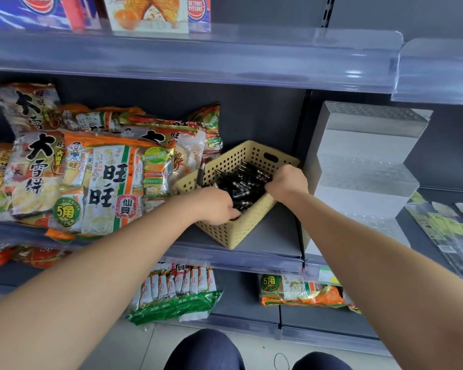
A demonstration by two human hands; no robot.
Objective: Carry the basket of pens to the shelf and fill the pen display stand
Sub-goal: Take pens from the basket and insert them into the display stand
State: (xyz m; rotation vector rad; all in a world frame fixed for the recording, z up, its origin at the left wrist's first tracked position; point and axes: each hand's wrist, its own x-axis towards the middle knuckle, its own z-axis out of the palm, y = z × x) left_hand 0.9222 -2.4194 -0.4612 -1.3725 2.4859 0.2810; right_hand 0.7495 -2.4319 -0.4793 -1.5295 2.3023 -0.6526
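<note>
The beige perforated basket (241,232) sits on the middle shelf (274,237), turned at an angle, just right of a heap of snack bags (102,177) and just left of the stepped silver pen display stand (364,161), which stands in the next bay; a pile of black pens (247,184) lies loose inside the basket. The left hand (217,206) grasps the near-left rim, its fingers (233,215) curled over the edge and dipping inside, next to the pens; the right hand (288,182) holds the right-hand rim, back of the hand upward, its fingers folded down over the edge and mostly hidden. Both forearms reach forward from the bottom corners; the stand's steps show no pens; more snack packs (177,292) lie on the shelf below; two knees in dark trousers (206,351) show at the bottom.
</note>
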